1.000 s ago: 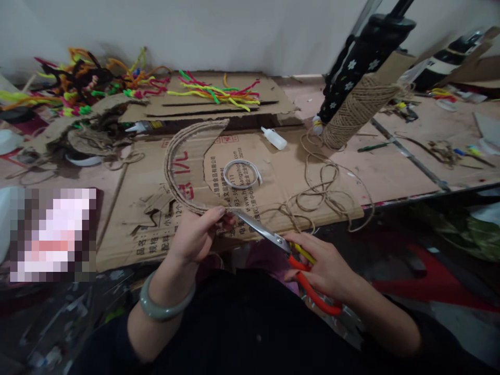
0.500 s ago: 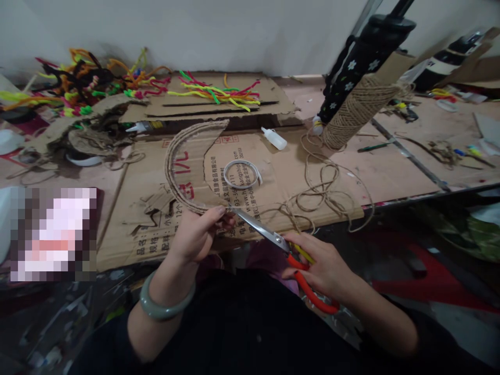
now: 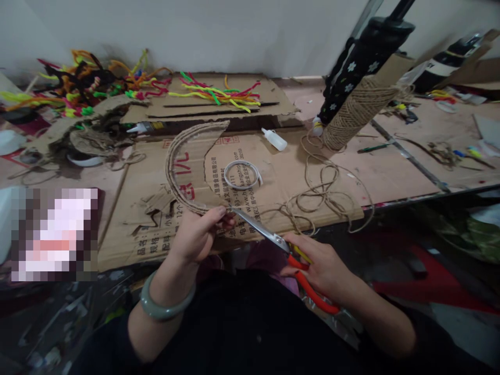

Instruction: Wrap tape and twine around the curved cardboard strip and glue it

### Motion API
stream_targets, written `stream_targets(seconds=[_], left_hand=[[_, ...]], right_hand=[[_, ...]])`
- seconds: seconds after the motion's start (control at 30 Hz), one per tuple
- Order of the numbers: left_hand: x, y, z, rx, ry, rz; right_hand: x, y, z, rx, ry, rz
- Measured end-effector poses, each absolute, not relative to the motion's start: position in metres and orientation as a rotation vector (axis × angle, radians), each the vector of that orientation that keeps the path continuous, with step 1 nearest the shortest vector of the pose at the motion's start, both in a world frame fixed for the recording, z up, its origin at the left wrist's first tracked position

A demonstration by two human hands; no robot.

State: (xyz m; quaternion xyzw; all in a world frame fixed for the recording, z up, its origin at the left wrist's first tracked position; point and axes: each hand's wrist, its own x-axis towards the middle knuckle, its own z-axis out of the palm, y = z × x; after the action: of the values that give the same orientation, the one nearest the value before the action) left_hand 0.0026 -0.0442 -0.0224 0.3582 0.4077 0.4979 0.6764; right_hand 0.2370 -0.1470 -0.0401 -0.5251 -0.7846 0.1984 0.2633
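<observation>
My left hand [image 3: 199, 229] is closed in a pinch on the lower end of a crescent-shaped piece of cardboard [image 3: 193, 179], whose curved outer edge carries rows of brown twine. In my right hand [image 3: 324, 260] is a pair of scissors [image 3: 262, 229] with orange handles. A thin yellow object [image 3: 301, 253], its kind unclear, lies along the same hand's fingers. The blades look nearly closed, and their tips reach the crescent's end beside my left fingertips. Just beyond, a coil of white strip [image 3: 242, 174] rests on a printed cardboard sheet [image 3: 273, 182].
Loose twine [image 3: 318, 195] trails across the sheet from a twine cone [image 3: 359, 109], beside a black flowered umbrella [image 3: 347, 73]. A small white bottle [image 3: 274, 139] lies behind the coil. Colourful pipe cleaners [image 3: 219, 94] sit at the back, with a tangled heap [image 3: 89, 78] further left.
Hardly anything differs. Both hands, the scissors and the cardboard crescent stay in nearly the same place; the right hand's fingers have shifted very slightly on the handles.
</observation>
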Motion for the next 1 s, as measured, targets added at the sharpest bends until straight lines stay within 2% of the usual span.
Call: stream_targets(seconds=[0.33, 1.0], left_hand=[[0.002, -0.045, -0.020, 0.797, 0.918, 1.117], [0.001, -0.044, -0.022, 0.802, 0.893, 1.084]], right_hand=[[0.235, -0.148, -0.042, -1.373, -2.136, 0.465], [0.228, -0.149, -0.031, -1.627, -2.139, 0.512]])
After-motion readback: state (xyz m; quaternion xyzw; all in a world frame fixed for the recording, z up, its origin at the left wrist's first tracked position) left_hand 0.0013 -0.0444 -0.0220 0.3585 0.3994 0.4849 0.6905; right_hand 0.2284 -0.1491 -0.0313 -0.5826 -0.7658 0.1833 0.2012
